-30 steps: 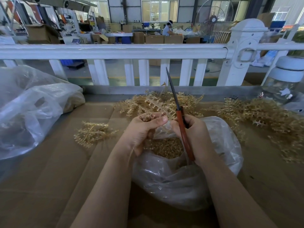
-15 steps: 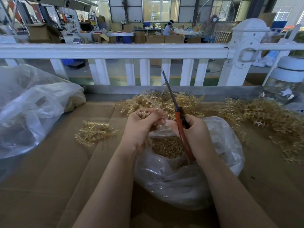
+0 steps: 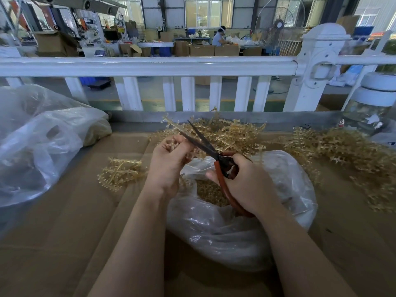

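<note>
My left hand (image 3: 169,161) grips a tan plastic sprue (image 3: 174,144) of small parts, held above an open clear plastic bag (image 3: 235,228). My right hand (image 3: 246,181) holds orange-handled scissors (image 3: 222,181) by the handles. The dark blades (image 3: 199,139) are parted and point up-left, right beside the sprue at my left fingertips. Tan cut pieces (image 3: 209,191) fill the bag's mouth between my hands.
Heaps of tan sprues lie behind the bag (image 3: 231,133), at the right (image 3: 347,151), and a small bunch at the left (image 3: 120,170). A large clear bag (image 3: 38,142) sits at the far left, a glass jar (image 3: 372,103) at the right. A white railing (image 3: 150,65) borders the cardboard-covered table (image 3: 64,232).
The scissors have tilted from near upright to leaning left, and their blades have opened at the sprue. My right hand has shifted right and down; my left hand stays put.
</note>
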Demonstrator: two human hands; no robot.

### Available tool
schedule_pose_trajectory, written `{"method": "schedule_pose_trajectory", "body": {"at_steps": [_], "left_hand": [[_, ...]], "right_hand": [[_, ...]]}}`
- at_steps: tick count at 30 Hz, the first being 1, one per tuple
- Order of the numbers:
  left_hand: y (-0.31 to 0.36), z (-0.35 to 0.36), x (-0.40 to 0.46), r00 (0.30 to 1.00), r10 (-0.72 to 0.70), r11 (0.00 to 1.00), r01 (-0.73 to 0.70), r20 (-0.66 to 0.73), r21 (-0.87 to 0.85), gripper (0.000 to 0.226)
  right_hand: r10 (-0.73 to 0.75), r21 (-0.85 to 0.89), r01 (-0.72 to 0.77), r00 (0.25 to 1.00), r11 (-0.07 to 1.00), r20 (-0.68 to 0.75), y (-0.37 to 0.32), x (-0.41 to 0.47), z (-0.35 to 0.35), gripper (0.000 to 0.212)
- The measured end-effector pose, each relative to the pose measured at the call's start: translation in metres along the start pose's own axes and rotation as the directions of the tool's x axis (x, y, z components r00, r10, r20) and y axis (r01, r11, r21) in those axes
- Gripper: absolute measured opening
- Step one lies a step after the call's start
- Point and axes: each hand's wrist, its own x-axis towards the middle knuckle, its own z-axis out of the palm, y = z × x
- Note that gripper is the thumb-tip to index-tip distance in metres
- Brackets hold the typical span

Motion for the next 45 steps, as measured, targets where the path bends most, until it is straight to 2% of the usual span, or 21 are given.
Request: {"method": "schedule_pose_trajectory", "body": {"at_steps": [9, 13, 19, 24, 41, 45], "left_hand": [[-0.0003, -0.0036, 0.0012, 1.0, -0.004, 1.0, 0.004, 0.02, -0.018, 0.016], [-0.0007, -0.0052, 0.0027, 1.0, -0.006, 1.0, 0.007, 0.026, -0.02, 0.025], [-0.0005, -0.0076, 0.003, 0.999, -0.011, 1.0, 0.012, 0.031, -0.018, 0.021], [0.0011, -0.0076, 0.0023, 0.999, -0.013, 0.999, 0.015, 0.047, -0.047, 0.026], [0.0048, -0.0091, -0.0001, 0.998, -0.016, 0.999, 0.019, 0.06, -0.04, 0.008], [0.0036, -0.0103, 0.0021, 0.998, -0.019, 0.999, 0.021, 0.059, -0.035, 0.02]], "right_hand": [[-0.02, -0.086, 0.015, 0.998, 0.996, -0.057, -0.0021, -0.0006, -0.0005, 0.052], [-0.044, -0.119, 0.031, 0.993, 0.992, -0.111, -0.0047, -0.0028, -0.0016, 0.047], [-0.05, -0.136, 0.037, 0.994, 0.99, -0.097, -0.0057, -0.0026, -0.001, 0.046], [-0.048, -0.14, 0.036, 0.996, 0.989, -0.079, -0.0055, -0.0023, -0.0009, 0.046], [-0.082, -0.153, 0.06, 0.987, 0.986, -0.139, -0.0035, -0.0029, -0.0003, 0.057], [-0.096, -0.13, 0.077, 0.985, 0.988, -0.146, -0.0042, -0.0028, 0.0001, 0.055]]}}
